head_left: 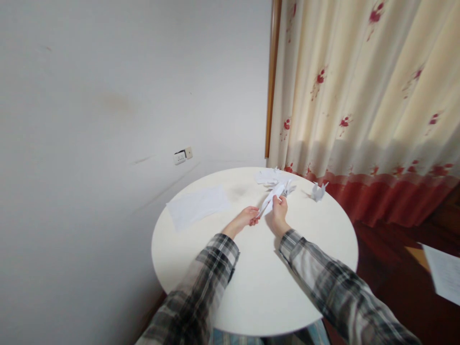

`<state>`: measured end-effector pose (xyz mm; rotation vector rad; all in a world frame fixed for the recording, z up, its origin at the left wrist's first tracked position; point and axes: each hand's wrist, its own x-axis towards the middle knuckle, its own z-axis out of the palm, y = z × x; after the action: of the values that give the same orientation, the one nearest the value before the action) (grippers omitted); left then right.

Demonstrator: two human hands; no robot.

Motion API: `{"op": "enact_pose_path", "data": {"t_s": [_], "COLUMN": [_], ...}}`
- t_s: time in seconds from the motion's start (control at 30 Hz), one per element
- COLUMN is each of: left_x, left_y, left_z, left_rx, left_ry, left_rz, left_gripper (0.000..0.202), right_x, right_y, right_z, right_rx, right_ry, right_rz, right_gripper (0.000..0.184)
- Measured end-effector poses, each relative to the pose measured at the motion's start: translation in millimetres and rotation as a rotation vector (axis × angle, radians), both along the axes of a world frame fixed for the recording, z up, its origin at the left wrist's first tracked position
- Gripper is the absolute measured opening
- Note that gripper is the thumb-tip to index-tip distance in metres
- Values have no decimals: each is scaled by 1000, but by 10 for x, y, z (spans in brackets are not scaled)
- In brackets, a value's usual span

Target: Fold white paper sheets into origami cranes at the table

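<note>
Between my two hands is a folded sheet of white paper [270, 197], tilted above the round white table. My left hand [248, 216] pinches its lower left end with the fingers closed. Higher up on the right side, my right hand [279, 209] grips the same paper between thumb and fingers. Just behind it lie crumpled or folded white paper pieces [289, 188], partly hidden by the held paper. A flat white sheet [199, 205] rests on the table to the left of my left hand.
The round white table [247, 292] stands close to a pale wall with a socket [180, 157]. A folded paper shape [318, 191] sits near its right edge. Behind hangs a flowered curtain [359, 96]. Low on the right are papers [443, 273] over the dark floor.
</note>
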<state>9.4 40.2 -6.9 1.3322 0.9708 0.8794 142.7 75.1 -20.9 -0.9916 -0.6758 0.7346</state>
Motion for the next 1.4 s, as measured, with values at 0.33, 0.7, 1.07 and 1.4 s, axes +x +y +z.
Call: {"op": "enact_pose_path", "data": {"t_s": [0.33, 0.7, 1.07, 1.4], "left_x": [-2, 17, 61, 75], "left_y": [-35, 10, -60, -16], "left_z": [37, 10, 88, 22], "left_rx": [-6, 58, -31, 178], "left_ry": [2, 81, 81, 5], "left_rz": [7, -81, 16, 344], "left_gripper": [22, 20, 7, 12], "right_x": [20, 30, -24, -224], "right_y": [28, 42, -3, -99], "right_z": [-54, -62, -4, 19], "right_rx": [-10, -37, -6, 75], "right_ry": [-71, -95, -92, -199], "right_rz": [-39, -94, -26, 245], "right_gripper": [22, 20, 23, 23]}}
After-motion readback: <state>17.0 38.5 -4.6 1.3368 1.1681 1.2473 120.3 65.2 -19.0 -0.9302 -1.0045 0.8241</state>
